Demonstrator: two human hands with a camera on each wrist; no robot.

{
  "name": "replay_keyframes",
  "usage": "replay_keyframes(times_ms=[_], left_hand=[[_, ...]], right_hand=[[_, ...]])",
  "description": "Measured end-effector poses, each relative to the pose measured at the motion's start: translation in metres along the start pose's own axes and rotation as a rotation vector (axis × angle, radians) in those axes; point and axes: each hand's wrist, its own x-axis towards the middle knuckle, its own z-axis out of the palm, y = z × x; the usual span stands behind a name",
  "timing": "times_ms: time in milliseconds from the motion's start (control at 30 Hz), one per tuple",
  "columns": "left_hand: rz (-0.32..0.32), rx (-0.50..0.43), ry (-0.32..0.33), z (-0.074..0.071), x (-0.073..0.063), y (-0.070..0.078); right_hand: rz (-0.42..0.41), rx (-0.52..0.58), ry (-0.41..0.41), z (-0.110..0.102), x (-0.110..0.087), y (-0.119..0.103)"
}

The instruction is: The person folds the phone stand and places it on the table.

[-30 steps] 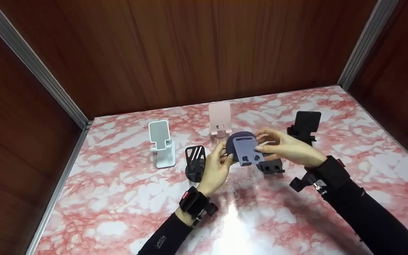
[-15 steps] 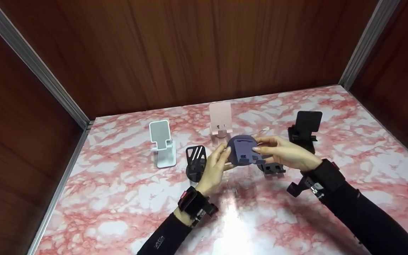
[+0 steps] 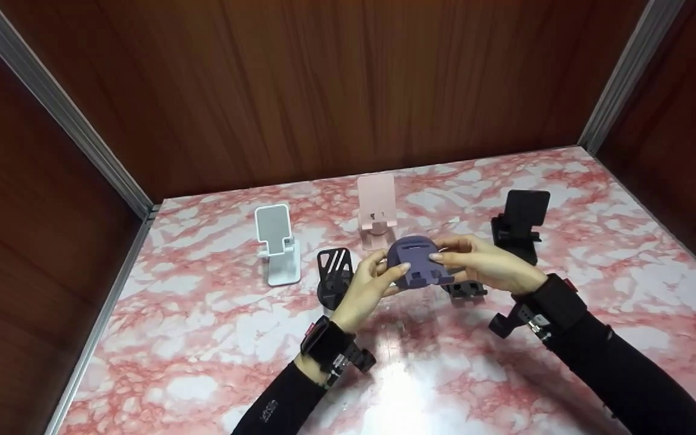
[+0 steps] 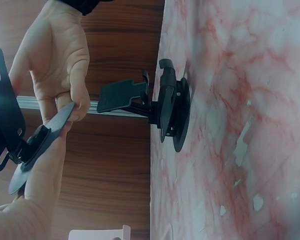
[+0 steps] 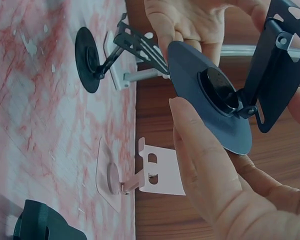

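Both hands hold a purple-blue phone stand (image 3: 417, 254) up off the table. Its flat cradle plate faces the head camera, with a round base behind. The left hand (image 3: 361, 293) grips its left side, thumb on the plate. From the right, the right hand (image 3: 493, 263) pinches it, thumb on the plate's edge and fingers behind. In the right wrist view, the disc base (image 5: 187, 70) joins the cradle plate (image 5: 277, 75) through a short hinge, and fingers hold the disc's rim.
Several other phone stands are on the red-and-white marbled table (image 3: 203, 356): white (image 3: 284, 269), slotted black (image 3: 334, 281), pink (image 3: 377, 199) and black (image 3: 526, 208). A dark stand (image 3: 469, 291) is partly hidden behind the right hand. Wood panels (image 3: 324, 84) enclose the back and sides.
The purple-blue stand has come down slightly and its plate has changed tilt. The left thumb has moved onto the plate's front. Both hands keep hold of it.
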Motion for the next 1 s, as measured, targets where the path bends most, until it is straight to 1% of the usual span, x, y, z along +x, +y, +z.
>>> replay_keyframes(times_ms=[267, 533, 767, 1000], left_hand=[[0.016, -0.060, -0.035, -0.0008, 0.0003, -0.0002], [-0.019, -0.024, -0.003, -0.0019, 0.0001, 0.0010], [-0.043, -0.010, -0.022, -0.0041, 0.0001, 0.0007], [-0.029, -0.008, -0.037, -0.0050, 0.0007, 0.0020]], right_hand=[[0.017, -0.017, 0.008, 0.0020, -0.0002, -0.0008], [0.008, -0.006, 0.025, 0.0042, 0.0005, -0.0006], [0.004, -0.016, 0.026, 0.0044, 0.0007, 0.0012], [-0.014, -0.049, -0.001, 0.0036, 0.0016, 0.0011]])
